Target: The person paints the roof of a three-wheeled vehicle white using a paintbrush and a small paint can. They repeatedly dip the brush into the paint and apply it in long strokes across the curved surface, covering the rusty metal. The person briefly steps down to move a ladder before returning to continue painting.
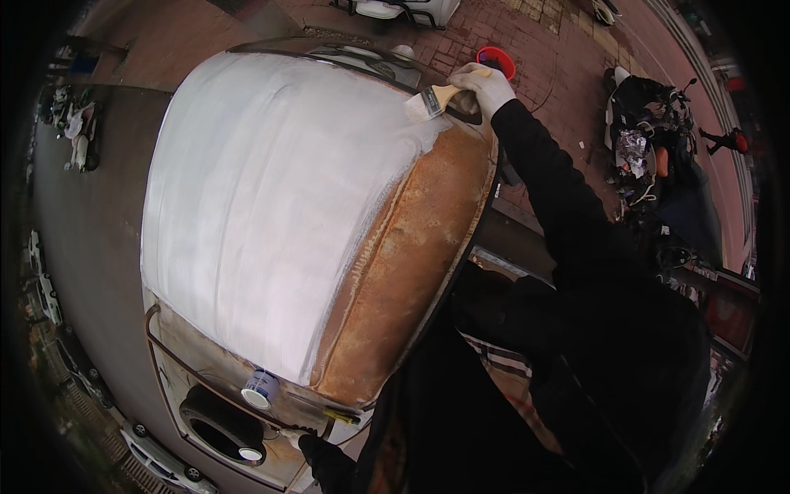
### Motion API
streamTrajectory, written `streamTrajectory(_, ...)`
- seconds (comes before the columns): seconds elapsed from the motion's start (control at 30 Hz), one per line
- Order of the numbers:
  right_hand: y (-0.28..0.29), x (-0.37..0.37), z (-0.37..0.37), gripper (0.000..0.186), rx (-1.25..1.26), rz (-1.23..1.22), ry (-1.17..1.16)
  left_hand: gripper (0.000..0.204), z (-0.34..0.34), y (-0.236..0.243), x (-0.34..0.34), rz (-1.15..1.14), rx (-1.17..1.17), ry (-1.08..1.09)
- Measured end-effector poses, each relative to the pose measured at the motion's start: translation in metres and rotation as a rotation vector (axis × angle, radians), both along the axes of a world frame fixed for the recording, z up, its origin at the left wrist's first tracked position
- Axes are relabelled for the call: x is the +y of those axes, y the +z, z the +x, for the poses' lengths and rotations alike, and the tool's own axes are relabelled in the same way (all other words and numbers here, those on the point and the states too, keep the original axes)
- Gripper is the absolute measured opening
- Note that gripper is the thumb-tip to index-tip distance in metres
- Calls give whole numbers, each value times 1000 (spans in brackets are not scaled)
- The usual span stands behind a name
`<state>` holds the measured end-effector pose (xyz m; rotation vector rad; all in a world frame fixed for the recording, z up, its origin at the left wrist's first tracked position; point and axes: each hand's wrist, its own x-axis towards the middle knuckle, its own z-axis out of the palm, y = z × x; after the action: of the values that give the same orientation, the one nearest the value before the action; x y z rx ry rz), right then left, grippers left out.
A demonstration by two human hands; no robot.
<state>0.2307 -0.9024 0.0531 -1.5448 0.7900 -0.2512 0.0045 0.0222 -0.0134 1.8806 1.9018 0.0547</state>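
Observation:
In my gloved right hand [485, 89] is a flat paintbrush [438, 99] with a pale wooden handle. Its bristles touch the far right part of a vehicle roof [263, 189], at the edge of the white coat. A rusty brown strip [403, 263] of bare roof runs along the side nearest me. Low in the view, my left hand [291, 437] is closed at a dark metal rail [206, 380] behind the roof; its fingers show only in part. Beside that rail stands a blue and white paint can [261, 389], its round white end facing me.
A tyre [220, 424] lies behind the rail with a small white round thing [250, 454] on it. A yellow and black tool [341, 417] rests by the roof's near corner. Beyond the vehicle are a red bucket [496, 62] and parked motorbikes [646, 140]. A person [728, 142] is farther right.

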Motion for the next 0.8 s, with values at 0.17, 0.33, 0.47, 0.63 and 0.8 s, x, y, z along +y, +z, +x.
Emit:
streamTrajectory(0.17, 23, 2, 11, 17, -206, 41, -16, 81, -6, -6, 4, 79, 1, -121)
streamTrajectory(0.33, 21, 55, 2, 19, -268, 114, 172, 80, -9, -11, 8, -19, -122, 12)
streamTrajectory(0.47, 7, 33, -45, 16, -110, 142, -158, 80, -11, -10, 8, -4, -62, -75)
streamTrajectory(0.63, 17, -11, -80, 19, -76, -60, -407, 83, -8, -3, -2, 34, 44, -116)
streamTrajectory(0.8, 50, 1, -58, 19, -260, 117, -265, 81, -12, 2, -19, 150, -23, -286)
